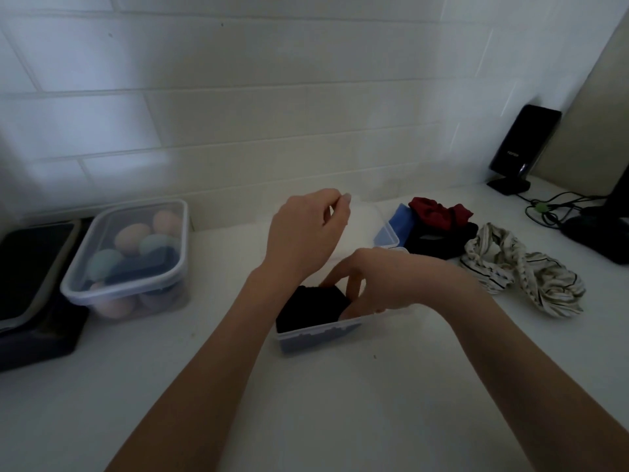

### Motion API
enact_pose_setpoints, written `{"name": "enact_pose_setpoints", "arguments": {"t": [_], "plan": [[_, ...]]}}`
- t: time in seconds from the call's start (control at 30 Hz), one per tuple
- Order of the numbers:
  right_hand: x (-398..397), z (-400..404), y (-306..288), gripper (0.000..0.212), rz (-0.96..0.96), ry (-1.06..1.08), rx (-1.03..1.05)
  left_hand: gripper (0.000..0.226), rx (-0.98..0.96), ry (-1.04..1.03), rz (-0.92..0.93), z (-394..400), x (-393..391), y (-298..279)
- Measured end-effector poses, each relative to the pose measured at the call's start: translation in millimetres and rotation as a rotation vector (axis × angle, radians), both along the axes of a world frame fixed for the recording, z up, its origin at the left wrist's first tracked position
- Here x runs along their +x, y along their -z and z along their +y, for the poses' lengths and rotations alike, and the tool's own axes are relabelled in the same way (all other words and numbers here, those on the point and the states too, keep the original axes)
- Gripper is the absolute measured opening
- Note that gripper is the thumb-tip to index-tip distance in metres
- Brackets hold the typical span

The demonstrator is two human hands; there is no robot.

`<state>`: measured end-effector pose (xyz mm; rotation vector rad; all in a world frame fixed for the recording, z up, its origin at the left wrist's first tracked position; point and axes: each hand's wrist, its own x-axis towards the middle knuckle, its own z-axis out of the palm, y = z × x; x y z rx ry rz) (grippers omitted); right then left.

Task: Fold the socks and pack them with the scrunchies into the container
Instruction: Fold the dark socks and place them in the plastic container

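A clear plastic container stands at the middle of the white counter, with folded dark socks inside. My right hand reaches into it, fingers down on the socks and gripping them. My left hand hovers above and behind the container, fingers loosely curled, with nothing seen in it. A clear lid lies behind, partly over a blue cloth item. To the right lie a red scrunchie, a black scrunchie and two cream striped scrunchies.
At the left stands a lidded clear box of pastel sponges, beside a black tray. A black speaker and cables occupy the back right corner. A tiled wall closes the back.
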<state>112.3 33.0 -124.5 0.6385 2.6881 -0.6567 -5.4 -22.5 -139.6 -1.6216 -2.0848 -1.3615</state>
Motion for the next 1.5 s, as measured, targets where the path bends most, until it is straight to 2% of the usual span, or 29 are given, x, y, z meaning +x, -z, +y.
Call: {"name": "enact_pose_setpoints", "arguments": {"t": [0.1, 0.23, 0.37, 0.43, 0.53, 0.6, 0.67, 0.77, 0.83, 0.9, 1.0, 1.1, 1.2, 1.33, 1.4, 1.5], "plan": [[-1.0, -9.6, 0.7, 0.045, 0.042, -0.035, 0.141, 0.038, 0.002, -0.014, 0.004, 1.4, -0.6, 1.3], [-2.9, -14.8, 1.0, 0.044, 0.023, -0.056, 0.224, 0.038, -0.011, -0.025, 0.020, 1.9, 1.6, 2.2], [-0.6, -11.4, -3.5, 0.047, 0.002, -0.072, 0.186, 0.038, -0.020, -0.034, 0.037, 1.3, 2.1, 2.1], [3.6, -4.5, -11.6, 0.047, -0.010, -0.034, 0.040, 0.039, -0.008, -0.039, 0.046, 0.5, 1.9, 1.5], [19.3, 18.6, -28.4, 0.028, 0.160, 0.067, -0.109, 0.041, 0.024, -0.065, 0.049, 0.2, 1.2, 0.5], [32.9, 36.9, -36.2, 0.012, 0.350, 0.185, -0.104, 0.040, 0.040, -0.076, 0.055, -0.3, 1.9, 0.2], [43.3, 55.2, -35.2, 0.008, 0.471, 0.319, -0.028, 0.040, 0.048, -0.078, 0.055, -0.2, 2.5, 0.8], [48.9, 74.3, -21.3, 0.028, 0.362, 0.477, 0.124, 0.040, 0.053, -0.084, 0.052, 0.8, 2.5, 2.1], [48.6, 80.7, -8.3, 0.038, 0.189, 0.518, 0.087, 0.040, 0.052, -0.089, 0.054, 1.3, 2.7, 2.6], [44.4, 86.4, 4.7, 0.032, 0.058, 0.527, -0.009, 0.041, 0.051, -0.089, 0.057, 1.8, 2.4, 3.3], [38.1, 93.3, 16.5, 0.020, 0.049, 0.562, -0.003, 0.044, 0.058, -0.069, 0.068, 1.4, 2.0, 3.8], [39.5, 93.2, 10.6, 0.007, 0.219, 0.548, 0.088, 0.043, 0.059, -0.034, 0.067, 1.1, 3.9, 3.2], [45.2, 88.0, -7.1, 0.013, 0.507, 0.612, 0.104, 0.037, 0.102, 0.077, -0.095, 1.2, 6.1, 0.8], [45.4, 72.2, -32.1, 0.036, 0.797, 0.601, 0.178, 0.008, 0.098, 0.209, -0.295, -1.7, 13.9, -5.4], [44.3, 58.6, -42.7, 0.046, 0.918, 0.536, 0.104, 0.031, 0.048, 0.309, -0.381, -1.0, 14.6, -4.6], [40.2, 41.7, -53.9, 0.031, 1.042, 0.488, -0.173, 0.076, -0.003, 0.470, -0.506, 0.7, 12.9, -4.4]]}}
